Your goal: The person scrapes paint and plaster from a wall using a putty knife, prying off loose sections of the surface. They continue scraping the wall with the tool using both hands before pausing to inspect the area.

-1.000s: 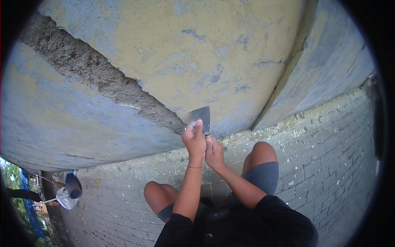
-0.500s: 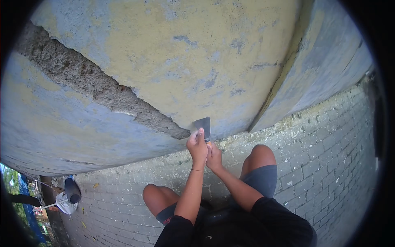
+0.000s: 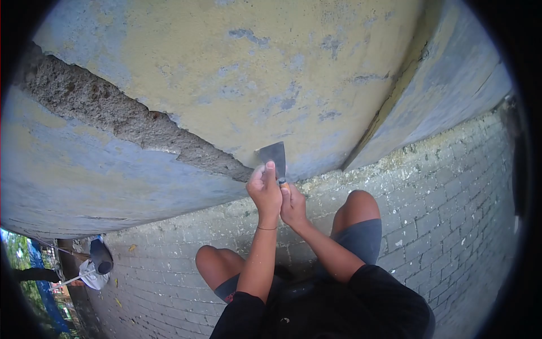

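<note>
Holding a scraper (image 3: 277,158) two-handed, the person has it up at the yellow-and-blue wall (image 3: 327,73), just beside the end of a rough bare strip (image 3: 107,107). The right hand (image 3: 293,206) has its fingers closed round the handle (image 3: 284,185); the left hand (image 3: 264,186) curls its fingers at the blade (image 3: 274,150), thumb on the near face, how firmly I can't tell. Nor can I see whether the edge touches. To my eye, a nearly flat blade does best here, pushed by the right and steadied by the left; tipped steeply, it could gouge. That left thumb belongs well behind the edge.
</note>
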Motion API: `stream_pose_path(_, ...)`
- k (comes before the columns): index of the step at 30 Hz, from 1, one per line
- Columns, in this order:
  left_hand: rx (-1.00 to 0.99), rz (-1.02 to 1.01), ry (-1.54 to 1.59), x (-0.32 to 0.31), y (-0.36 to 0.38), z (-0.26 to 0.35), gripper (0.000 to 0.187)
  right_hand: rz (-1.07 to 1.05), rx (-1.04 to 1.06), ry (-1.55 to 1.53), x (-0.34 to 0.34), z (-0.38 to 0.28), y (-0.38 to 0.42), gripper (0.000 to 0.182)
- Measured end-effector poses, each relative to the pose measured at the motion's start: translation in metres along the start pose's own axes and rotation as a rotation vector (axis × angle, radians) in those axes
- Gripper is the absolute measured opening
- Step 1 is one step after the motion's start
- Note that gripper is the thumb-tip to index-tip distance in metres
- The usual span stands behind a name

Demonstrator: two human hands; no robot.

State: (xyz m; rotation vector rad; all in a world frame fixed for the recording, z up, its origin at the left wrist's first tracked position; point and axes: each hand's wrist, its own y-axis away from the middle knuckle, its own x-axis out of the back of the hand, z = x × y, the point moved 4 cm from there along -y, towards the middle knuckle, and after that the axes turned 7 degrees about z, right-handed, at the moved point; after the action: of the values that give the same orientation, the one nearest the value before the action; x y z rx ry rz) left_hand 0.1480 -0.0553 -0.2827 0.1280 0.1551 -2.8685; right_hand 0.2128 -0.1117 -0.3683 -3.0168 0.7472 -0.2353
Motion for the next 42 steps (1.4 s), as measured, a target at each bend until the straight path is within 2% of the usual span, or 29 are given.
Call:
stream_pose_path(3, 0.08, 0.002, -0.009, 0.001, 0.001, -0.024, 0.03, 0.006, 0.025, -0.007, -0.002, 0.005, -0.005, 0.026)
stream_pose_path(5, 0.02, -0.009, -0.108, 0.001, 0.004, -0.031, 0.031, 0.121, 0.086, 0.004, -0.009, 0.028, -0.002, 0.027)
stream_pose_path(6, 0.061, 0.015, -0.128, 0.003, 0.004, -0.038, 0.031, 0.128, 0.093, -0.002, -0.009, 0.024, -0.005, 0.027)
stream_pose_path(9, 0.093, 0.047, -0.115, 0.006, -0.004, -0.033, 0.03, 0.098, 0.054, -0.015, -0.002, 0.0, -0.007, 0.028)
stream_pose_path(11, 0.032, -0.044, -0.022, 0.001, -0.005, -0.013, 0.029, 0.009, 0.031, -0.047, 0.004, -0.013, -0.011, 0.028)
stream_pose_path(13, 0.019, -0.067, -0.003, -0.002, -0.002, -0.017, 0.028, 0.038, 0.052, -0.007, 0.001, 0.005, -0.006, 0.028)
stream_pose_path(15, 0.147, -0.017, -0.035, 0.0, 0.003, -0.036, 0.029, 0.074, 0.088, 0.021, -0.001, 0.016, -0.008, 0.029)
stream_pose_path(17, 0.14, -0.015, -0.059, 0.002, -0.001, -0.041, 0.029, 0.107, 0.106, 0.042, -0.005, 0.022, -0.008, 0.029)
stream_pose_path(20, 0.039, -0.012, 0.012, -0.006, -0.003, 0.01, 0.032, 0.09, 0.125, -0.052, 0.007, -0.021, -0.013, 0.031)
stream_pose_path(23, 0.002, -0.014, -0.023, -0.005, -0.004, -0.014, 0.034, 0.069, 0.08, -0.048, 0.008, -0.004, -0.015, 0.031)
stream_pose_path(24, 0.061, -0.008, -0.118, 0.002, -0.003, -0.041, 0.036, 0.076, 0.096, -0.052, 0.003, 0.01, -0.015, 0.031)
stream_pose_path(25, 0.044, -0.013, -0.109, 0.001, 0.0, -0.051, 0.036, 0.119, 0.116, 0.01, -0.002, 0.031, -0.008, 0.03)
stream_pose_path(27, 0.14, 0.065, -0.189, 0.003, 0.008, -0.068, 0.03, 0.17, 0.13, 0.066, -0.005, 0.04, -0.006, 0.03)
stream_pose_path(29, 0.17, 0.077, -0.178, -0.004, -0.002, -0.038, 0.03, 0.166, 0.179, -0.013, -0.006, 0.024, -0.008, 0.029)
stream_pose_path(31, 0.058, -0.032, -0.018, -0.004, 0.0, -0.006, 0.029, 0.081, 0.063, -0.003, 0.005, 0.006, 0.001, 0.028)
stream_pose_path(32, 0.07, -0.027, -0.05, 0.0, -0.003, -0.026, 0.03, 0.04, 0.037, -0.025, 0.006, -0.001, -0.011, 0.027)
stream_pose_path(35, 0.12, -0.008, -0.172, 0.002, 0.003, -0.066, 0.03, 0.062, 0.038, 0.072, -0.002, 0.041, -0.005, 0.026)
stream_pose_path(36, 0.181, 0.015, -0.205, 0.0, 0.005, -0.063, 0.031, 0.072, 0.045, 0.068, -0.001, 0.037, -0.006, 0.026)
stream_pose_path(40, 0.154, 0.071, -0.076, 0.003, 0.008, -0.036, 0.032, 0.033, 0.045, 0.044, 0.001, 0.01, -0.009, 0.026)
stream_pose_path(42, 0.067, 0.03, 0.026, -0.002, 0.004, -0.022, 0.032, -0.004, 0.026, 0.058, 0.005, 0.013, 0.0, 0.026)
